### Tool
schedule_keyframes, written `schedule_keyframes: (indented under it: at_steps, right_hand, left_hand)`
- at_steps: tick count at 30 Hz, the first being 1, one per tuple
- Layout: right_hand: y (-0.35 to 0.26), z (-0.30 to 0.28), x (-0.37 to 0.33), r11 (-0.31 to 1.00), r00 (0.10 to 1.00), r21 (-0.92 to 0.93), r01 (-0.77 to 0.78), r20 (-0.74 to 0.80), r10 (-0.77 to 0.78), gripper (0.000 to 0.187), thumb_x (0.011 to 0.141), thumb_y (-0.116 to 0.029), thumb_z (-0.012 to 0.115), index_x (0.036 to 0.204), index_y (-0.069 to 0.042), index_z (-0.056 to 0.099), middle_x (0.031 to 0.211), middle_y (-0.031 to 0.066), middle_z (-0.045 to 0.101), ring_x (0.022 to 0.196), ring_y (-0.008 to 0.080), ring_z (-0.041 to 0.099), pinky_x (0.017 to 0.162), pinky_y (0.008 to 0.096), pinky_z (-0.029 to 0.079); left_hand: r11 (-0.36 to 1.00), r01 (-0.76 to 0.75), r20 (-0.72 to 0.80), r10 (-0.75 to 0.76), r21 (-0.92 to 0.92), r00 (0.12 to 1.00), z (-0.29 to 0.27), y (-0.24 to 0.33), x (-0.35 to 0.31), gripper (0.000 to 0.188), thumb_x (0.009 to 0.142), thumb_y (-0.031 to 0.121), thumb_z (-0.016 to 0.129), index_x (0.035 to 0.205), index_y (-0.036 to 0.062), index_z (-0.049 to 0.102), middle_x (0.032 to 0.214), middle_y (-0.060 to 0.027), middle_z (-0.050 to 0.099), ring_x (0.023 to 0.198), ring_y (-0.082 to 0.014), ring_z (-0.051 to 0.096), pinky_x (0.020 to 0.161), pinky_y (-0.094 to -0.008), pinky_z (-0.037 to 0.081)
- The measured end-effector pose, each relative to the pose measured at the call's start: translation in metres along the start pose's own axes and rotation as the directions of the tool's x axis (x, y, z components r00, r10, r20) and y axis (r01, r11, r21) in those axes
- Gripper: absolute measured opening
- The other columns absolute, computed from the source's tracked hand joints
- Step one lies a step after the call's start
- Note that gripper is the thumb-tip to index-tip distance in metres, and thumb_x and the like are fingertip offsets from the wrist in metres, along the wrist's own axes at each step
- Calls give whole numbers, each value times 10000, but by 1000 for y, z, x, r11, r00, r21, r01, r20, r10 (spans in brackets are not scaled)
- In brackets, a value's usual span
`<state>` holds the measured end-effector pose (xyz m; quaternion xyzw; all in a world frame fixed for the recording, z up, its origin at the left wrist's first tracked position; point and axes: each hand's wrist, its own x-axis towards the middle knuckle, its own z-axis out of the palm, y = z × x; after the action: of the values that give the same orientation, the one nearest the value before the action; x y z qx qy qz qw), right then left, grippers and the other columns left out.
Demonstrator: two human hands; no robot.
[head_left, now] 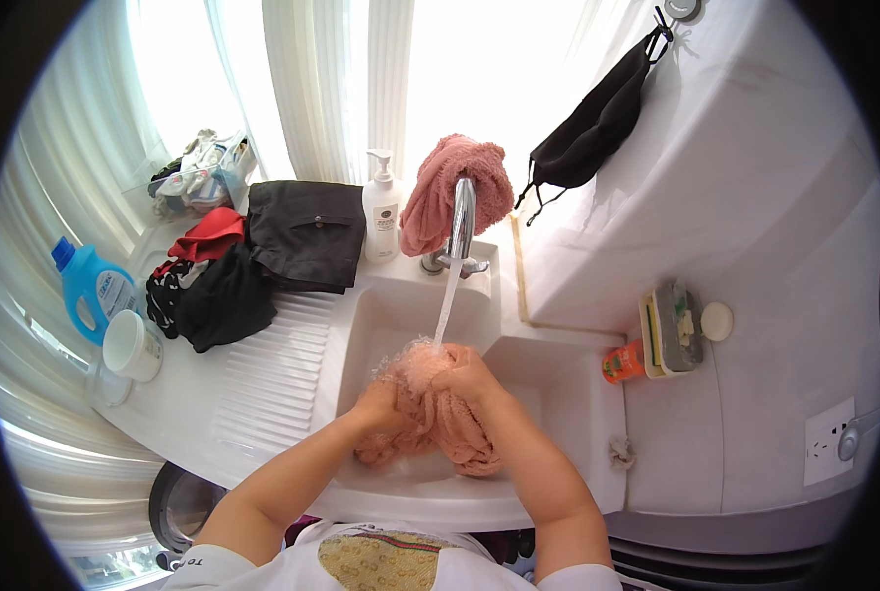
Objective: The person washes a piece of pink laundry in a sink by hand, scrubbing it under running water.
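Observation:
Both hands grip a wet pink towel point(468, 438) under the running tap, over the white sink point(361, 335). My left hand point(378, 402) is closed on its left side, fingers partly buried in the cloth. On the upper right side, my right hand point(466, 375) is closed around a bunched part. A water stream point(447, 310) falls from the chrome faucet point(462, 222) onto the towel between the hands and splashes. The towel's lower folds hang into the basin. Another pink cloth point(440, 197) is draped behind the faucet.
Left of the basin is a ribbed washboard point(277, 364) with black clothes point(228, 300) and folded dark fabric point(307, 236). A white pump bottle point(382, 207), blue detergent bottle point(100, 295) and white tub point(132, 345) stand around. At right are an orange bottle point(622, 362) and a wall rack point(669, 330).

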<state>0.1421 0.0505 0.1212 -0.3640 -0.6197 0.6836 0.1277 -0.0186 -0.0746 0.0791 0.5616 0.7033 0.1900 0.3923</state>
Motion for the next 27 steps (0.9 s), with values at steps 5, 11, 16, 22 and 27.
schedule_keyframes:
  at_steps: [5, 11, 16, 22, 27]
  right_hand:
    - [-15, 10, -29, 832, 991, 539, 133, -61, -119, 539, 564, 61, 591, 1104, 71, 578, 1019, 144, 635, 927, 254, 624, 856, 336, 508]
    - [9, -37, -41, 684, 977, 706, 186, -207, -52, 484, 585, 65, 571, 1069, 56, 591, 995, 104, 638, 898, 225, 627, 838, 319, 508]
    - [66, -38, -40, 974, 992, 213, 73, -121, -48, 465, 709, -16, 581, 1169, 22, 532, 1094, 106, 594, 993, 224, 591, 895, 332, 483]
    - [66, 28, -12, 610, 997, 789, -65, 23, 76, 579, 841, -203, 652, 1325, -19, 391, 1219, 102, 520, 1135, 213, 526, 962, 358, 451]
    - [71, 87, 1, 881, 879, 473, 4, -422, 223, 799, 834, -402, 693, 1375, 18, 281, 1284, 176, 466, 1159, 269, 511, 994, 353, 417]
  left_hand:
    - [953, -116, 108, 152, -279, 983, 5, -2, 15, 742, 630, 290, 826, 1273, 65, 529, 1272, -153, 564, 1206, -287, 504, 1018, -362, 412]
    - [819, 158, 294, 13, -551, 956, 0, -24, 28, 527, 670, 152, 698, 1175, 46, 590, 1129, -126, 622, 1053, -249, 597, 911, -398, 496]
    - [167, 85, 99, 80, -982, 992, -21, -26, 31, 519, 646, 28, 552, 1164, 0, 543, 1025, -149, 618, 966, -273, 618, 846, -388, 544]
    - [20, 122, 123, 70, -992, 990, -16, -4, 17, 564, 803, 263, 598, 1282, 13, 437, 1207, -176, 531, 1100, -295, 557, 927, -421, 500]
    - [215, 319, 208, -418, -923, 884, 10, -20, 23, 825, 853, 692, 463, 1387, 73, 358, 1323, -159, 472, 1201, -293, 498, 953, -416, 460]
